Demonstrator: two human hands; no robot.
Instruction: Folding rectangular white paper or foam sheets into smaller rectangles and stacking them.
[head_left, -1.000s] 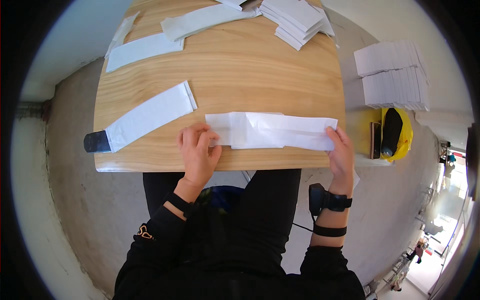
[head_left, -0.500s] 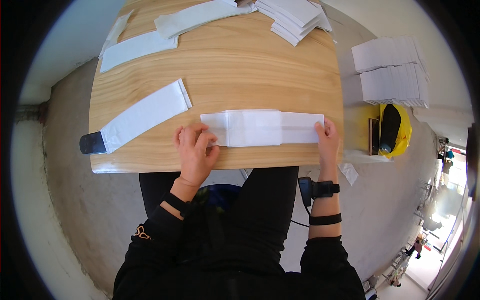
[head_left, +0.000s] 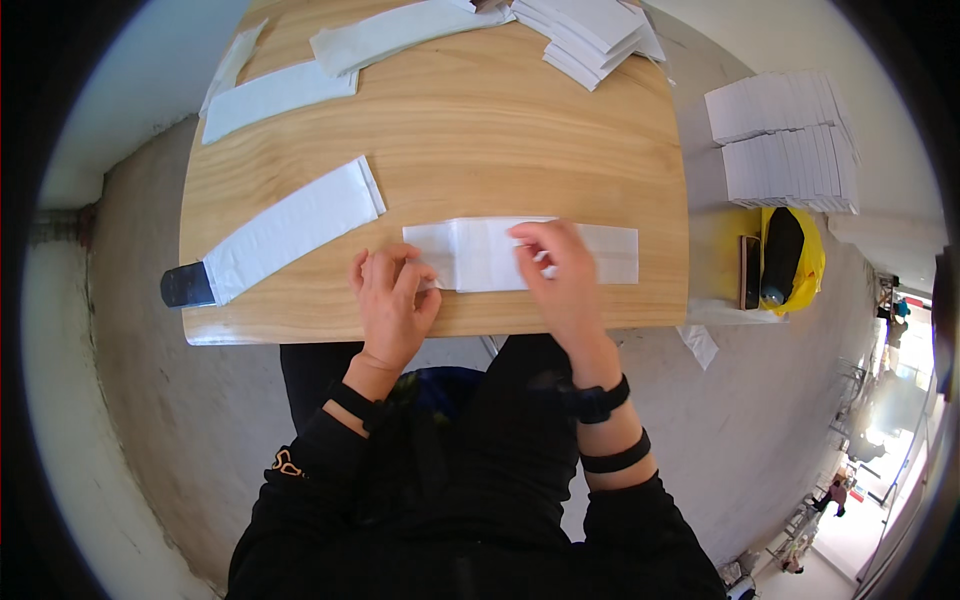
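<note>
A long, flat white strip (head_left: 480, 255), like folded paper, lies along the near part of the wooden table, with a wider panel in its middle. My left hand (head_left: 392, 300) rests at its left end, fingers bent and thumb and forefinger closed on the lower edge. Over the middle panel is my right hand (head_left: 562, 275), fingers curled and blurred; whether it grips anything cannot be made out. To the left, a white sleeve-like strip (head_left: 295, 230) lies at a slant, a dark rounded object (head_left: 188, 285) sticking out from its lower end.
Several white strips (head_left: 285, 98) lie along the table's far left, and a pile of folded white papers (head_left: 590, 40) at its far right. Beyond the right edge stand stacked white papers (head_left: 785, 165), a yellow bag (head_left: 808, 265) with a dark object, and a dark flat object (head_left: 750, 272).
My right hand has left the strip's right end and moved left over its middle. The strip's right end now lies slightly further left. My left hand has stayed in place.
</note>
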